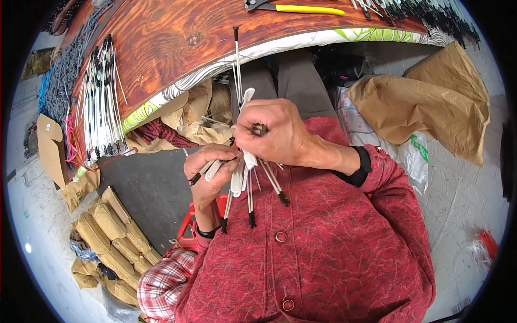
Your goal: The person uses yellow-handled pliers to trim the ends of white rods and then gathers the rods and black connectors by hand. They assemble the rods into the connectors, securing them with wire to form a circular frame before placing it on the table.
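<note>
The left hand (207,171), fingers pinched, and the right hand (280,132), curled nearly into a fist, grip thin black-tipped rods (274,183) before a red shirt (344,237). Beyond, a wooden table (167,54) bears another rod bundle (102,97), left, and a yellow-handled tool (307,9).

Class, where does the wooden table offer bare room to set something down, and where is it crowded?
The wooden table is bare between the left rod bundle and the yellow-handled pliers. Crowded: the right, under dark-tipped rods, and the far left, with a grey tangle.
</note>
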A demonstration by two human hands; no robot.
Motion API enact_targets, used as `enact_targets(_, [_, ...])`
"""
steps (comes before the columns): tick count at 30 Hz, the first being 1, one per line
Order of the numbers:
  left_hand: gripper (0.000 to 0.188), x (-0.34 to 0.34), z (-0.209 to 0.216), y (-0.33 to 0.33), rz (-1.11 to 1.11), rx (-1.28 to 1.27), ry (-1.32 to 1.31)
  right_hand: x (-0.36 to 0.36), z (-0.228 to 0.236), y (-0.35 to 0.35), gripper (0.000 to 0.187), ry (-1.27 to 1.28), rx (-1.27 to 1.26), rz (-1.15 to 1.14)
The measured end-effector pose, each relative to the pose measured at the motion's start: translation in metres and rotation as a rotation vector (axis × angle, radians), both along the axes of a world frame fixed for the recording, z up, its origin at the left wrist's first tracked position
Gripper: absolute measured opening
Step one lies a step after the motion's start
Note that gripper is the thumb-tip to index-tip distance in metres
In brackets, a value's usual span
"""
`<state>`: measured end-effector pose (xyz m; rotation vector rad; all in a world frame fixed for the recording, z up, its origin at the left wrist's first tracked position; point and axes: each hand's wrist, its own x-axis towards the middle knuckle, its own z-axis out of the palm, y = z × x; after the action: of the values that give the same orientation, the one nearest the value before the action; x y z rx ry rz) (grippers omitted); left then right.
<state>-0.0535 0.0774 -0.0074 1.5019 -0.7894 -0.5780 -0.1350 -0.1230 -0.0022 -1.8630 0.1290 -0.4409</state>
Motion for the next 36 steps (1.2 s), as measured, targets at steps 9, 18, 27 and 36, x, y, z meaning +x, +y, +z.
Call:
enact_targets(9, [0.018, 0.009, -0.013, 0.014, -0.008, -0.075, 0.009, 0.003, 0.01, -0.018, 0.017, 0.237, 0.223, 0.061])
enact_targets(18, [0.019, 0.008, -0.014, 0.02, -0.04, -0.101, 0.048, -0.012, 0.005, -0.044, 0.014, 0.143, 0.024, 0.369])
enact_targets(27, [0.018, 0.002, -0.003, 0.014, -0.124, -0.106, 0.068, -0.032, 0.018, -0.057, 0.026, 0.267, -0.427, 0.709])
enact_targets(36, [0.02, -0.001, -0.007, 0.023, -0.212, -0.116, 0.012, -0.008, 0.035, -0.058, 0.034, 0.208, -0.668, 0.752])
